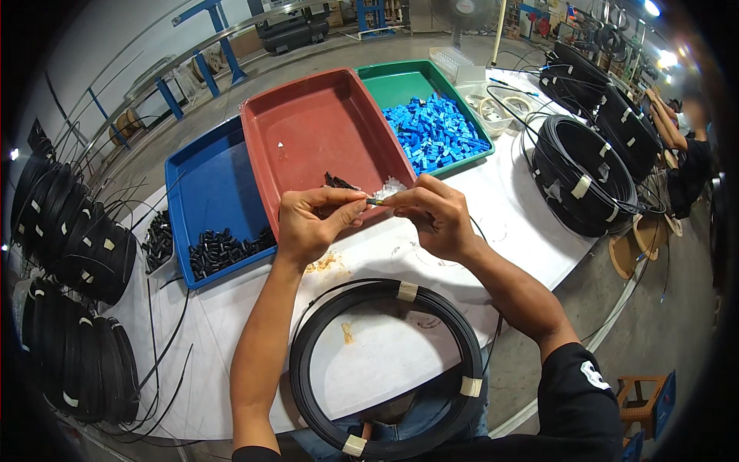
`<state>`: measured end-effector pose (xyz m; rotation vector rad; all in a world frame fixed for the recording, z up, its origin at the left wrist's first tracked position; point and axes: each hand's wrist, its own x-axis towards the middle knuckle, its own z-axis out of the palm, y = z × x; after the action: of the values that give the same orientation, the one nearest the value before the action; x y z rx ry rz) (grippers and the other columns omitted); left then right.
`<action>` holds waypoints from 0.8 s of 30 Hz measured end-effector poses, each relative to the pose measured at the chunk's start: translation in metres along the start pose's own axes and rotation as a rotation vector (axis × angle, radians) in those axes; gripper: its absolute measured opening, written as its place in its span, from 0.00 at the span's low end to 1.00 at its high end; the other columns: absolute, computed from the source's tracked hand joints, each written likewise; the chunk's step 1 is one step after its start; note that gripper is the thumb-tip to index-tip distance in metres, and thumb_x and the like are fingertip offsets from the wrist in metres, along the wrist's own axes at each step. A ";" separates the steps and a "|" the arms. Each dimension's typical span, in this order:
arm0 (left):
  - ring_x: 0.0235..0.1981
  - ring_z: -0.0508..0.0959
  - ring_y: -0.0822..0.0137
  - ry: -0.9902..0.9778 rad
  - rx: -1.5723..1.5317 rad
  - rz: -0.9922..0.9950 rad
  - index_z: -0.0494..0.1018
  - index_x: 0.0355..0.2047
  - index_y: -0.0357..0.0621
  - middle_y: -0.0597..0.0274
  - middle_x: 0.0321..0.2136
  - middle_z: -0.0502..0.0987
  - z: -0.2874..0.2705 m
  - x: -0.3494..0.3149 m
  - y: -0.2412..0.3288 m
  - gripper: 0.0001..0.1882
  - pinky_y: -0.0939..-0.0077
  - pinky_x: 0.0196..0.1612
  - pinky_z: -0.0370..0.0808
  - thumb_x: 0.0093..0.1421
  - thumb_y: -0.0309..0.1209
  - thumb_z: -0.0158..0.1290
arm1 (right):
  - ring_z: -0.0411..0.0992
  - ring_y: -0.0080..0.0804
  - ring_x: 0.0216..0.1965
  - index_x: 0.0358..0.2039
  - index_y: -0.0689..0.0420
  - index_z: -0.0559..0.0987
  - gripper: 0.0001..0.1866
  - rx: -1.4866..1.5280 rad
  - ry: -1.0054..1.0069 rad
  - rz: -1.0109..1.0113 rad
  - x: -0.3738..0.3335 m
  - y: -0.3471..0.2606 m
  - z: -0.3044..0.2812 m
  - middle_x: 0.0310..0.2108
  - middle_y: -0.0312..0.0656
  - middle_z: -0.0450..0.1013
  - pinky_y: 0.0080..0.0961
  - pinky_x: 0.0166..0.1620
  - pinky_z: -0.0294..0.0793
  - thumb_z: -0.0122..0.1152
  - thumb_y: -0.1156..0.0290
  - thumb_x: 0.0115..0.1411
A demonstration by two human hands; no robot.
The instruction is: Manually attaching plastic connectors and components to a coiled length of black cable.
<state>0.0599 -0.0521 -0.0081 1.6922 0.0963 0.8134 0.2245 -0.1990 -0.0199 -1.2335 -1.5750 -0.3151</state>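
Above the near edge of the red tray (pixel 315 127), my two hands meet at a small dark cable end (pixel 374 202) with a yellowish band. My left hand (pixel 312 225) pinches it from the left between thumb and fingers. From the right, my right hand (pixel 440 217) grips the same end, fingertips closed and almost touching the left ones. The fingers hide most of the piece. A thin black cable runs down behind my right wrist. Below my hands, a taped coil of black cable (pixel 302 368) leans between my forearms at the table's front edge.
A blue tray (pixel 212 185) holds black sleeves (pixel 223 252); a green tray (pixel 392 81) holds blue connectors (pixel 431 131). Clear bits (pixel 390 187) lie in the red tray. Cable coils stand left (pixel 73 346) and right (pixel 581 173). Another person (pixel 689 154) works at far right.
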 end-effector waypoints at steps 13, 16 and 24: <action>0.32 0.85 0.69 -0.134 0.737 0.257 0.81 0.45 0.38 0.50 0.32 0.84 0.005 -0.001 0.020 0.16 0.80 0.37 0.82 0.54 0.18 0.60 | 0.74 0.45 0.24 0.47 0.55 0.75 0.21 -0.108 -0.334 -0.103 -0.007 0.007 0.000 0.26 0.42 0.72 0.39 0.26 0.73 0.65 0.78 0.52; 0.33 0.85 0.67 -0.124 0.748 0.216 0.77 0.51 0.40 0.50 0.31 0.84 0.011 -0.001 0.027 0.22 0.78 0.37 0.82 0.54 0.17 0.60 | 0.76 0.50 0.27 0.47 0.58 0.73 0.21 -0.048 -0.362 -0.044 -0.010 0.004 0.001 0.28 0.46 0.74 0.41 0.30 0.76 0.66 0.78 0.51; 0.32 0.86 0.66 -0.182 0.741 0.163 0.76 0.53 0.40 0.49 0.27 0.84 0.007 -0.003 0.042 0.27 0.78 0.36 0.81 0.50 0.13 0.57 | 0.77 0.51 0.32 0.43 0.59 0.74 0.18 0.080 -0.388 0.005 -0.007 -0.009 -0.002 0.34 0.49 0.78 0.40 0.34 0.77 0.65 0.80 0.51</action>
<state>0.0465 -0.0722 0.0273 2.4922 0.1468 0.7877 0.2171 -0.2081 -0.0214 -1.2894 -1.8926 -0.0060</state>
